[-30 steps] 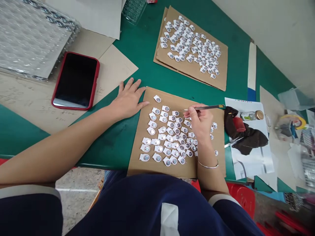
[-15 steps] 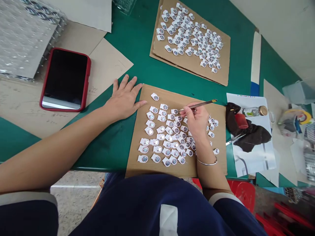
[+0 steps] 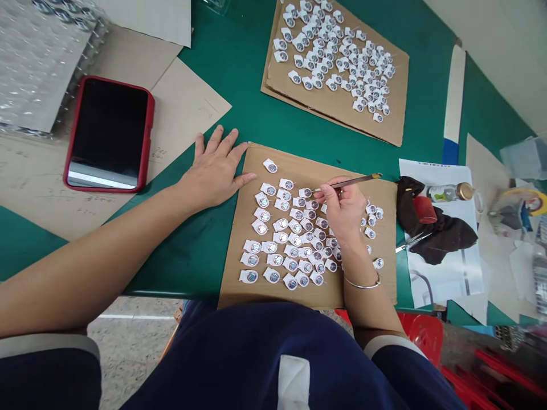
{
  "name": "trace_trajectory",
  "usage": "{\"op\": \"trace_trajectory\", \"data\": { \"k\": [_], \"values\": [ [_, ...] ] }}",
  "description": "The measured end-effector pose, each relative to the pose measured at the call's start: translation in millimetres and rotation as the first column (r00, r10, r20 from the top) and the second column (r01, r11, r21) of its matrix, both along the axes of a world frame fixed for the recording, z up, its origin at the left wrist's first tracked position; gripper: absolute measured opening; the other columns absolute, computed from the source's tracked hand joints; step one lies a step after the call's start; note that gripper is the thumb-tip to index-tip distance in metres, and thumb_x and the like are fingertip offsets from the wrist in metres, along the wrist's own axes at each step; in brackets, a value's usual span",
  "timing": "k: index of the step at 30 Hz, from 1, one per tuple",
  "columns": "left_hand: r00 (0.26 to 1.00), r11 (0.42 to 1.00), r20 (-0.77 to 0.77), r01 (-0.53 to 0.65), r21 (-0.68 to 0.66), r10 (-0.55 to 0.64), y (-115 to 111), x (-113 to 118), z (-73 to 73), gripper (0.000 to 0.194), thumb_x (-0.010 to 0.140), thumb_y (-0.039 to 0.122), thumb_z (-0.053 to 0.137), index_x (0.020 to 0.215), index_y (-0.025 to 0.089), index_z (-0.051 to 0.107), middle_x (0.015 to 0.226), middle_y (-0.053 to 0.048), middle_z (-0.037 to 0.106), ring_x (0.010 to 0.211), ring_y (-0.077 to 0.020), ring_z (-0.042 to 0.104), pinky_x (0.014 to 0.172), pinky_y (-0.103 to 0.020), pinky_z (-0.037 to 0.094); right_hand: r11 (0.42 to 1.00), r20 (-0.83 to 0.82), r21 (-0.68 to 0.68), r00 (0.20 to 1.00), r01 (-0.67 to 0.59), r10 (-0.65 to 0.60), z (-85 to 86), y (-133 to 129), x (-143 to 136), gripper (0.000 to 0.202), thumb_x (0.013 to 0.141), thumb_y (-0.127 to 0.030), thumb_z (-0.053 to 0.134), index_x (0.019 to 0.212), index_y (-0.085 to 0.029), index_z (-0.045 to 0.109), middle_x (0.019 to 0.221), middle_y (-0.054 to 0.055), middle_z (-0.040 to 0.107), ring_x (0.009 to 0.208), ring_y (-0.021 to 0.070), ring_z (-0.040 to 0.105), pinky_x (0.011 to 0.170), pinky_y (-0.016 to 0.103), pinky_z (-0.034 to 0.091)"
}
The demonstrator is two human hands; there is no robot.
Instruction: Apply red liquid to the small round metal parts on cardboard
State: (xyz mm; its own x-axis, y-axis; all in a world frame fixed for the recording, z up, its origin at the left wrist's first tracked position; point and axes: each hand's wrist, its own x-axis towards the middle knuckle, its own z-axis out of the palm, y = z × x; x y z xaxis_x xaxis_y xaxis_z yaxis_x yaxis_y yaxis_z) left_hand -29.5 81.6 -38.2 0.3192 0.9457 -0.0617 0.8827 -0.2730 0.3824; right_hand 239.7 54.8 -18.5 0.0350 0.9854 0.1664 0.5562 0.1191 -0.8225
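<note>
A person's right hand (image 3: 344,209) pinches a thin tool (image 3: 358,180) between curled fingers, its tip beside a white tag (image 3: 305,193) near the top of a cardboard sheet (image 3: 239,297). The left hand (image 3: 212,176) lies spread on the green table (image 3: 171,272), holding nothing — thumb at the sheet's left edge. Many similar tags (image 3: 249,277) lie on this sheet, more on a second sheet (image 3: 384,131) beyond. Work appears under way — how many are finished or left cannot be told.
</note>
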Motion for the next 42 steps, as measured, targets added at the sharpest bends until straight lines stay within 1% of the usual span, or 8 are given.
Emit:
{"op": "trace_trajectory", "data": {
  "k": [9, 16, 21, 24, 26, 29, 35, 42],
  "values": [
    [1.0, 1.0, 0.0, 0.001, 0.026, -0.001, 0, 1, -0.5, 0.067, 0.088, 0.06, 0.028, 0.139, 0.017, 0.025, 0.149, -0.012, 0.015, 0.137, -0.0352, 0.004, 0.108, -0.057, 0.001, 0.999, 0.096, 0.036, 0.995, -0.031, 0.028, 2.8, 5, -3, 0.013, 0.082, -0.03, 0.053, 0.081, -0.018, 0.051, 0.06, -0.004, 0.058, 0.052, 0.0072, 0.059, 0.05, 0.02, 0.049],
    [1.0, 1.0, 0.005, 0.002, -0.004, -0.002, 1, 0, -0.2, 0.069, 0.087, 0.06, 0.027, 0.141, 0.018, 0.023, 0.149, -0.012, 0.012, 0.137, -0.0359, 0.002, 0.107, -0.057, 0.0, 0.999, 0.039, -0.026, 0.998, -0.044, 0.045, 4.9, 1, -4, 0.018, 0.081, -0.035, 0.054, 0.083, -0.017, 0.052, 0.068, -0.001, 0.06, 0.059, 0.0088, 0.062, 0.057, 0.022, 0.053],
    [1.0, 1.0, 0.008, -0.003, 0.002, 0.003, 1, 0, 0.0, 0.068, 0.087, 0.059, 0.029, 0.141, 0.018, 0.024, 0.149, -0.012, 0.014, 0.137, -0.0354, 0.003, 0.107, -0.057, 0.0, 0.999, -0.126, -0.038, 0.992, -0.003, -0.002, 29.5, 1, 2, 0.022, 0.079, -0.037, 0.058, 0.085, -0.016, 0.051, 0.068, 0.0, 0.06, 0.063, 0.011, 0.064, 0.06, 0.025, 0.056],
    [1.0, 1.0, 0.011, 0.0, 0.006, 0.0, 0, 0, -0.6, 0.067, 0.087, 0.057, 0.03, 0.14, 0.017, 0.024, 0.149, -0.012, 0.014, 0.137, -0.036, 0.003, 0.107, -0.057, 0.001, 1.0, -0.149, 0.021, 0.989, -0.006, 0.009, 50.4, 3, 0, 0.022, 0.08, -0.037, 0.057, 0.084, -0.016, 0.052, 0.071, 0.001, 0.061, 0.065, 0.0116, 0.064, 0.063, 0.027, 0.057],
    [1.0, 1.0, 0.018, 0.0, 0.012, 0.0, 0, 0, -1.1, 0.067, 0.087, 0.057, 0.03, 0.141, 0.017, 0.024, 0.149, -0.012, 0.014, 0.137, -0.0361, 0.003, 0.107, -0.058, 0.002, 0.999, -0.138, 0.021, 0.989, -0.041, 0.044, 57.2, 5, -7, 0.023, 0.082, -0.038, 0.053, 0.084, -0.016, 0.054, 0.074, 0.002, 0.061, 0.068, 0.0118, 0.065, 0.065, 0.028, 0.058],
    [0.999, 1.0, 0.032, -0.002, 0.015, 0.002, 0, 0, -1.3, 0.068, 0.087, 0.058, 0.031, 0.14, 0.017, 0.025, 0.149, -0.013, 0.015, 0.137, -0.0362, 0.003, 0.107, -0.058, 0.002, 0.996, -0.123, 0.011, 0.988, -0.092, 0.093, 51.2, 6, -21, 0.023, 0.084, -0.038, 0.05, 0.085, -0.015, 0.055, 0.075, 0.002, 0.06, 0.068, 0.0114, 0.065, 0.064, 0.027, 0.057],
    [0.999, 1.0, 0.038, -0.003, -0.014, 0.003, -1, 0, 1.9, 0.066, 0.087, 0.055, 0.033, 0.14, 0.016, 0.026, 0.149, -0.012, 0.015, 0.137, -0.0353, 0.001, 0.108, -0.058, 0.001, 0.997, -0.049, 0.024, 0.996, -0.074, 0.075, 18.9, 1, -36, 0.019, 0.084, -0.036, 0.05, 0.085, -0.017, 0.052, 0.072, 0.0, 0.059, 0.062, 0.0083, 0.062, 0.059, 0.023, 0.055],
    [0.999, 1.0, 0.033, 0.004, -0.023, -0.003, -1, 0, 1.8, 0.067, 0.087, 0.056, 0.033, 0.141, 0.016, 0.025, 0.149, -0.013, 0.014, 0.137, -0.0353, 0.0, 0.107, -0.058, 0.0, 0.996, 0.054, 0.011, 0.994, -0.092, 0.091, 10.4, 0, -33, 0.02, 0.086, -0.035, 0.048, 0.086, -0.016, 0.054, 0.074, 0.002, 0.063, 0.065, 0.0095, 0.063, 0.062, 0.025, 0.054]
  ]
}}
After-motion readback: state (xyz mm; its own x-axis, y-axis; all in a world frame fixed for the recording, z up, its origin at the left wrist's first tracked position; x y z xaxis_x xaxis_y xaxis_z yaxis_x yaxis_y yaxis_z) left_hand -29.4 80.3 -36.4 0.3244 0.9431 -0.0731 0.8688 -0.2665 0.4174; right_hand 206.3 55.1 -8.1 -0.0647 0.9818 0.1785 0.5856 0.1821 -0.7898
